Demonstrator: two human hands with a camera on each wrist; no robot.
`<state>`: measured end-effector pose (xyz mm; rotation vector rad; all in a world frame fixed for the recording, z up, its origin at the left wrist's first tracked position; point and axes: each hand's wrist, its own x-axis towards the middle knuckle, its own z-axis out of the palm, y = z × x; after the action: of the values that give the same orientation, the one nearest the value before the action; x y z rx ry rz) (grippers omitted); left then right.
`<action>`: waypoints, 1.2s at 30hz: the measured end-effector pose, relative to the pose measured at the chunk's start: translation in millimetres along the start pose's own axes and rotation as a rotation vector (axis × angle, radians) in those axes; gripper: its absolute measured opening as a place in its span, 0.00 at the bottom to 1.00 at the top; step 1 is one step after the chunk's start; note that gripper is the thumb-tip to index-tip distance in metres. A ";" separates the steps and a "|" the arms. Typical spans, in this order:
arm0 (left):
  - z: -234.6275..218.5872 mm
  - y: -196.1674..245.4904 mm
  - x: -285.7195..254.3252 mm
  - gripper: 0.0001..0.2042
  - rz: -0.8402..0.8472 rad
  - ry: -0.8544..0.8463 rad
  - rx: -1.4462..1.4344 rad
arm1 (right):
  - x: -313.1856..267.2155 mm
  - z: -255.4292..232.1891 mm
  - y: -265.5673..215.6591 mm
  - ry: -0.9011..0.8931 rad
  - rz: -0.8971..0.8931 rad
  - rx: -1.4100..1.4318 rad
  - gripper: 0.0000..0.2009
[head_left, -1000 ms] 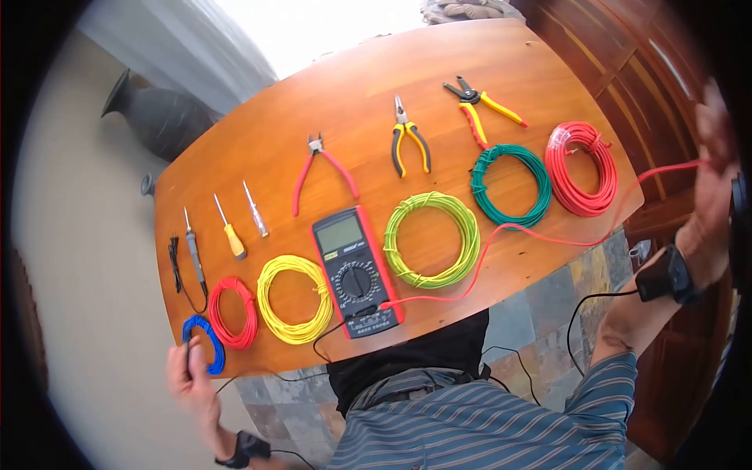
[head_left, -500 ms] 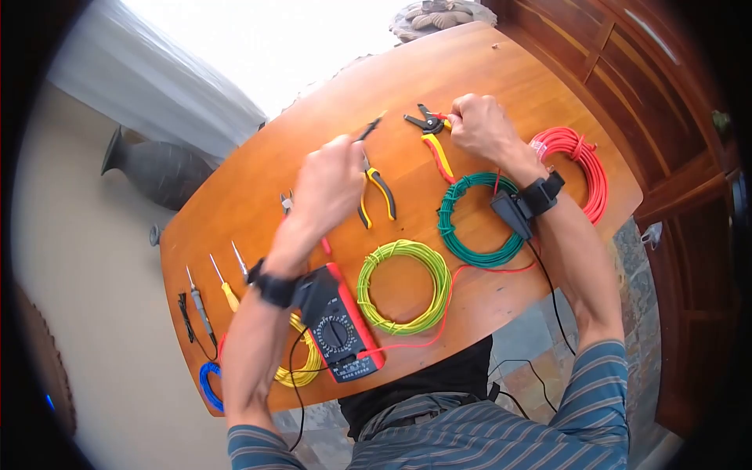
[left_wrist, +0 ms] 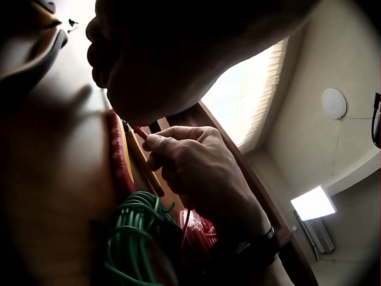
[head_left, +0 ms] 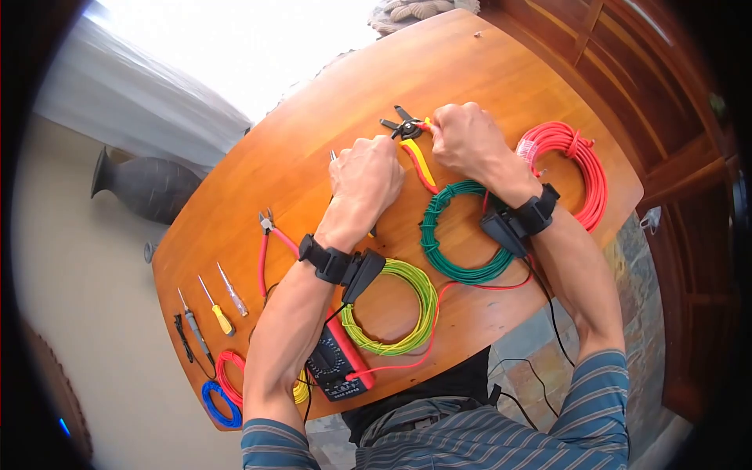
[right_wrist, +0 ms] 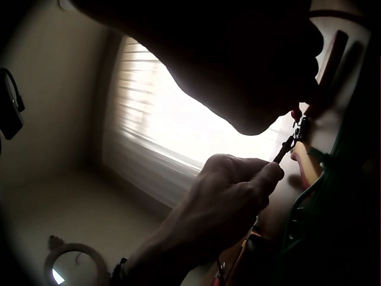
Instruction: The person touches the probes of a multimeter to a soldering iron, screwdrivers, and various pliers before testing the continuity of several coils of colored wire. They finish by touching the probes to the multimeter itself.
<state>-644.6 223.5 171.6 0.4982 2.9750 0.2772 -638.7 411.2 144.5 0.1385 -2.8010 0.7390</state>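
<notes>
My left hand point(head_left: 366, 180) pinches a black multimeter probe point(right_wrist: 284, 150), its tip pointing at the pivot of the wire strippers. My right hand point(head_left: 474, 145) pinches a red multimeter probe point(left_wrist: 139, 131), aimed at the same spot from the other side. Between the two hands, the wire strippers point(head_left: 409, 127) lie spread on the table, with red and yellow handles. Nearer the body is the red-edged multimeter point(head_left: 360, 360), partly covered by the left forearm; its red lead point(head_left: 442, 307) runs toward the right hand. Needle-nose pliers point(head_left: 333, 155) are mostly hidden under the left hand.
Wire coils lie along the near edge: green point(head_left: 435, 262), yellow-green point(head_left: 427, 317), red point(head_left: 591, 176) and blue point(head_left: 222, 406). Red-handled side cutters point(head_left: 263, 251), a yellow screwdriver point(head_left: 222, 319) and a soldering iron point(head_left: 194, 329) lie on the left of the wooden table point(head_left: 313, 125).
Both hands came from the table's sides to the wire strippers, carrying the probes. Over the last half second the left hand moved right, closer to the strippers' pivot. The view also shifted.
</notes>
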 end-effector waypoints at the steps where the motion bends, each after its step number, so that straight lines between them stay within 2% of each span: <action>1: 0.3 0.7 -0.3 0.14 0.006 0.001 0.003 | -0.5 1.6 0.0 0.005 0.004 0.000 0.12; 6: 7.2 2.0 -2.3 0.13 0.013 0.073 0.104 | -4.5 -2.5 -8.4 -0.046 0.031 0.048 0.10; 10: -15.3 12.5 -10.8 0.11 -0.009 0.007 0.275 | -22.4 -27.3 -3.0 -0.006 0.061 0.076 0.10; 13: -34.9 23.2 -23.8 0.12 0.052 0.069 0.215 | -42.2 -53.5 15.1 0.218 -0.010 0.222 0.11; 15: -48.7 36.7 -32.4 0.12 0.152 0.145 -0.008 | -66.1 -89.1 25.9 0.311 0.134 0.314 0.13; 16: -50.8 43.3 -33.9 0.12 0.155 0.146 -0.012 | -77.3 -104.4 35.8 0.340 0.218 0.370 0.13; 17: -51.7 51.1 -35.3 0.11 0.233 0.169 -0.093 | -88.1 -116.0 46.1 0.369 0.303 0.426 0.13; 18: -50.8 59.6 -36.1 0.10 0.313 0.193 -0.174 | -98.3 -121.8 56.8 0.372 0.304 0.422 0.13; 19: -48.2 69.5 -36.2 0.10 0.319 0.194 -0.177 | -108.4 -125.4 67.6 0.450 0.411 0.461 0.13; 20: -44.2 80.5 -36.1 0.11 0.385 0.210 -0.210 | -116.6 -127.0 74.6 0.530 0.517 0.500 0.13; 23: -27.4 110.3 -25.7 0.12 0.491 0.187 -0.267 | -137.0 -125.4 81.0 0.546 0.567 0.314 0.12; 27: -0.7 140.7 -9.4 0.11 0.578 0.108 -0.400 | -144.5 -110.0 98.9 0.519 0.611 0.375 0.12; 30: 10.4 154.9 -4.8 0.11 0.543 0.102 -0.380 | -145.0 -109.5 92.0 0.554 0.626 0.373 0.12; 36: 12.6 149.0 -5.6 0.14 0.512 0.155 -0.286 | -150.0 -107.1 90.4 0.588 0.589 0.370 0.11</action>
<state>-591.1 362.1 189.1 1.2392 2.8206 0.8023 -485.3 547.3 153.8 -0.7448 -2.1106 1.1840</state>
